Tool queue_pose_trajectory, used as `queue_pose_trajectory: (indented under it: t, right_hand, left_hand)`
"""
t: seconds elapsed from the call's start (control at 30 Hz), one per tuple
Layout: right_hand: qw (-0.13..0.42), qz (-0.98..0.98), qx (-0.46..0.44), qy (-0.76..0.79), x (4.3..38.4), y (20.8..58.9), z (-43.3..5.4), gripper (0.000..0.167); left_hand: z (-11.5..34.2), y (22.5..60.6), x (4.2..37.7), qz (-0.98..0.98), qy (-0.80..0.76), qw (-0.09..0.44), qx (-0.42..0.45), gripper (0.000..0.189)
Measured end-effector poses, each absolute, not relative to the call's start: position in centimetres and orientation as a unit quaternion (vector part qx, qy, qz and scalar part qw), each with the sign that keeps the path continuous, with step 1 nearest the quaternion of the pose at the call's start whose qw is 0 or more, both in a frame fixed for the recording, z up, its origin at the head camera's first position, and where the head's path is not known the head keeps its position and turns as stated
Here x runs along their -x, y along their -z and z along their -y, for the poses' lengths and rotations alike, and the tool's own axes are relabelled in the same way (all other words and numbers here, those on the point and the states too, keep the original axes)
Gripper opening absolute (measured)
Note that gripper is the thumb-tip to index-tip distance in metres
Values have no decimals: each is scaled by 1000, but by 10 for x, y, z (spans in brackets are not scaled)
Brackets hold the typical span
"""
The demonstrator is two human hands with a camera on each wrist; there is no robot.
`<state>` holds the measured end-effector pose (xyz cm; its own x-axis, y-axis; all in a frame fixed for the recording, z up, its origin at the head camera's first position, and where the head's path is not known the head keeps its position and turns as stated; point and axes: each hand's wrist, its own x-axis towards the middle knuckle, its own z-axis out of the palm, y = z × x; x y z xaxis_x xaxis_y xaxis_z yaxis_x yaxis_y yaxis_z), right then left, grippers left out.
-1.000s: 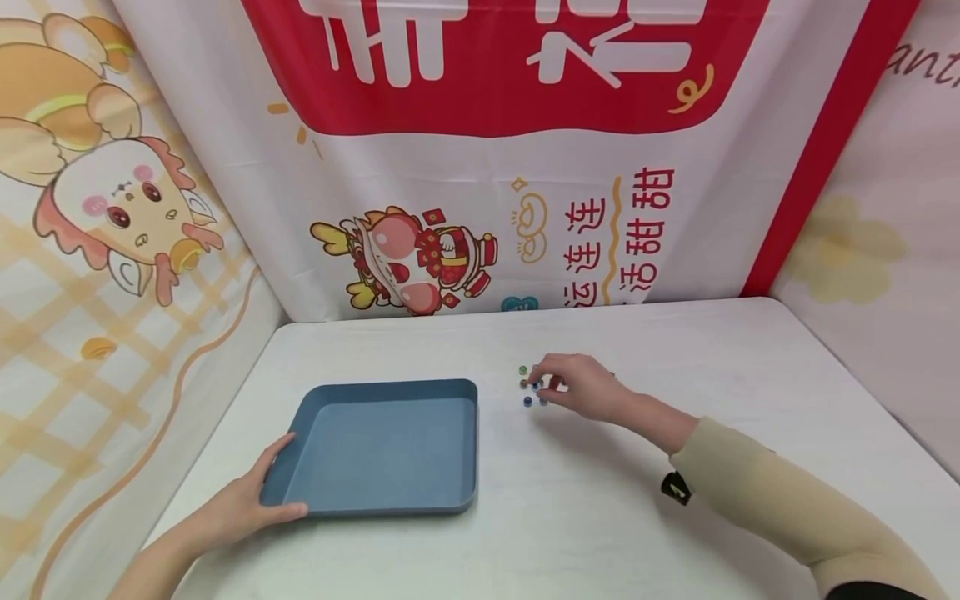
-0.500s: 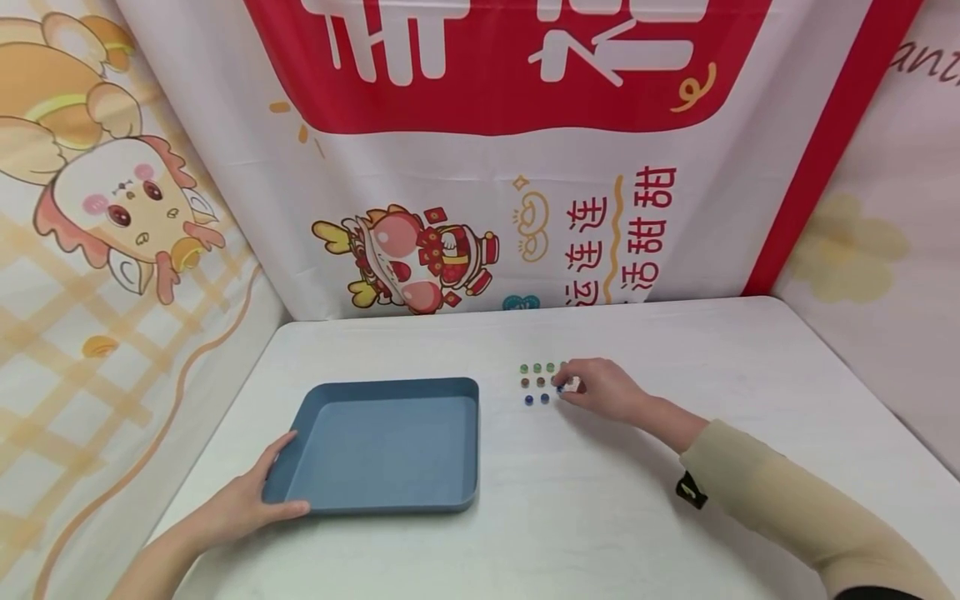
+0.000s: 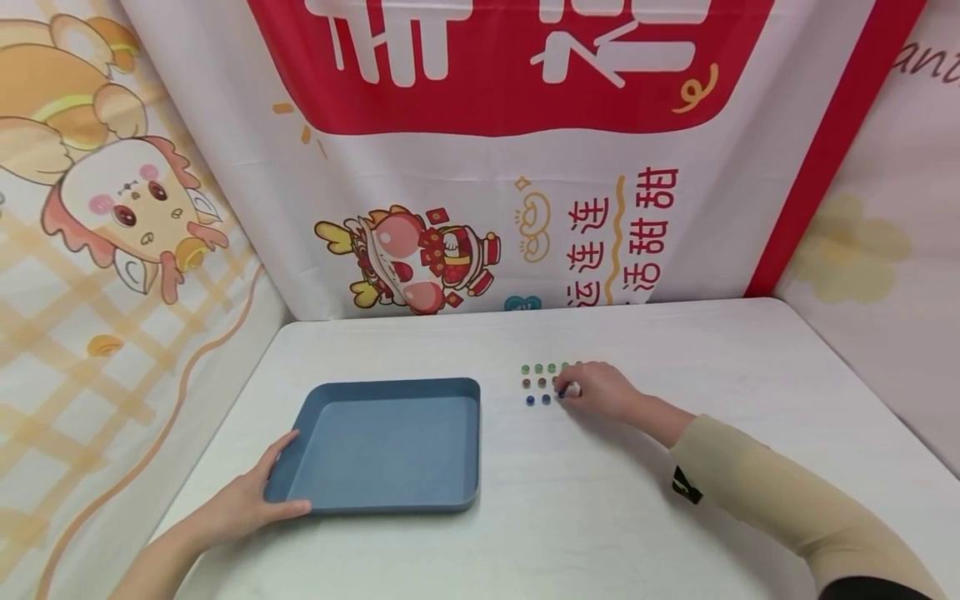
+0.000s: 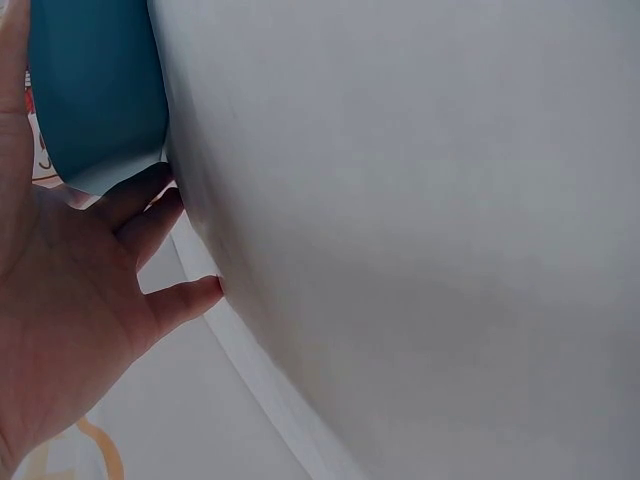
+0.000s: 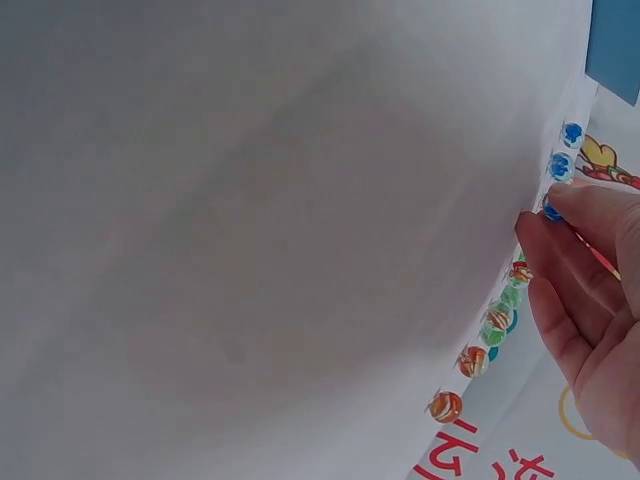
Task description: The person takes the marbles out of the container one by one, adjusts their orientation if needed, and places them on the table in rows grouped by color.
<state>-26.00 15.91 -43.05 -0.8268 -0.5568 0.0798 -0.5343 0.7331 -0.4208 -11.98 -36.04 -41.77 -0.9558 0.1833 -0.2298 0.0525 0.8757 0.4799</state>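
Note:
In the head view my left hand [image 3: 236, 507] lies against the near left corner of a blue rectangular tray [image 3: 386, 450], thumb along the front wall and fingers at the left side. The left wrist view shows those fingers stretched out, tips down by the table surface. My right hand [image 3: 600, 392] pinches a blue marble [image 5: 551, 208] between thumb and fingertips, low over the table. Two other blue marbles [image 3: 546, 399] sit just left of it. Behind them run a row of orange-brown marbles [image 3: 542, 382] and a row of green marbles [image 3: 538, 368], partly covered by the hand.
The white table [image 3: 570, 517] meets a red and white printed cloth [image 3: 487, 192] at its back edge. Patterned fabric walls [image 3: 112, 250] stand at the left and right. A black tag [image 3: 686, 485] hangs under the right sleeve [image 3: 772, 492].
Over the second my right hand has moved slightly rightward along the marble rows, lowering the blue marble a little in the last half second. The left hand and tray have stayed in place.

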Motion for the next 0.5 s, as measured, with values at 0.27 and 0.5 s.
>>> queue_pose_trajectory:
  t: [0.27,0.5]
  right_hand:
    - [31,-935,287,207,263,435,-160,17]
    - [29,-936,289,198,263,435,-157,17]
  left_hand:
    - [360,418,121,-959,-239,138,-61,110]
    - [361,418,122,-960,-236,137,-59,110]
